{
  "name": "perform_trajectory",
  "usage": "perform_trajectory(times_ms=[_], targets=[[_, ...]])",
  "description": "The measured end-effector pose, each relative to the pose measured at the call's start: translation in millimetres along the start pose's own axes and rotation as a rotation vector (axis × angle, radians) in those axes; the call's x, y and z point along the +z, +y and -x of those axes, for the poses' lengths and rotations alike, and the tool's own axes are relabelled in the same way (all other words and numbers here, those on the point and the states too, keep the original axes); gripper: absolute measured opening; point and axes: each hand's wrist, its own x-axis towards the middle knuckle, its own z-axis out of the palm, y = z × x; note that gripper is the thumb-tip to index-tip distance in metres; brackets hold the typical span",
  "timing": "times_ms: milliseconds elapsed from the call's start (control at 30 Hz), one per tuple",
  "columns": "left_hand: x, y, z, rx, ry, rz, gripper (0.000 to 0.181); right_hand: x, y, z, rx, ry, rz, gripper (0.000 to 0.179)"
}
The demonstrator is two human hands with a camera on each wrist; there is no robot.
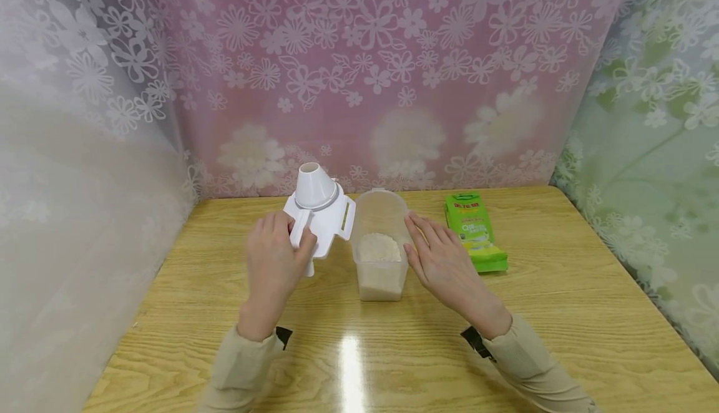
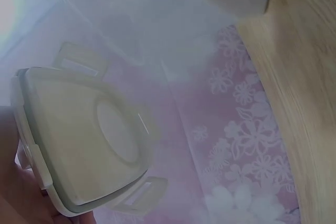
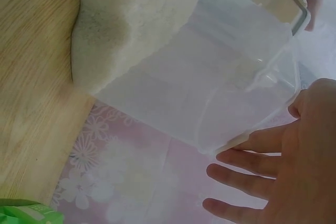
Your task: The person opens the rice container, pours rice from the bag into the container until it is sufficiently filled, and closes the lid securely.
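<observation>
My left hand (image 1: pixel 275 263) grips a white plastic lid (image 1: pixel 331 229) by its near edge, holding it tilted to the left of a clear storage container (image 1: pixel 377 210). A cone-shaped spout (image 1: pixel 314 188) stands up from the lid's top. In the left wrist view the lid's underside (image 2: pixel 73 135) shows, with clip tabs at its sides. The tall container stands upright without its lid, partly filled with white rice (image 3: pixel 136 19). With fingers extended, my right hand (image 1: pixel 446 269) touches the right side of the container's rim; in the right wrist view its fingertips (image 3: pixel 231 157) lie at that rim.
A green and yellow bag (image 1: pixel 472 232) with printed lettering lies right of the container, just beyond my right hand. The wooden table (image 1: pixel 253 363) ends at a pink flowered curtain (image 1: pixel 359 88) behind, with further patterned curtains on both sides.
</observation>
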Motion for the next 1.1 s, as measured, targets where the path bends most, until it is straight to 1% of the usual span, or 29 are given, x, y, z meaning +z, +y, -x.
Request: perform_trajectory(times_ms=[100, 367, 567, 667, 900, 1100], targets=[[2.4, 7.3, -0.9, 0.007, 0.005, 0.014, 0.024, 0.0, 0.1, -0.2, 0.002, -0.003, -0.008, 0.071], [11.2, 27.6, -1.7, 0.047, -0.006, 0.049, 0.024, 0.9, 0.1, 0.0, 0.012, -0.008, -0.016, 0.072], [18.4, 40.4, -3.3, 0.065, -0.014, 0.066, 0.023, 1.0, -0.1, 0.1, 0.025, -0.021, -0.026, 0.072], [21.7, 45.4, -4.5, 0.065, -0.033, 0.062, 0.023, 0.3, 0.2, -0.1, 0.046, -0.031, -0.04, 0.071], [28.7, 54.7, -4.6, 0.051, -0.075, 0.047, 0.025, -1.2, 1.6, -1.1, 0.101, -0.032, -0.116, 0.057], [35.3, 59.1, -3.2, 0.037, -0.104, 0.029, 0.026, -1.7, 4.0, -1.4, 0.126, -0.026, -0.164, 0.061]])
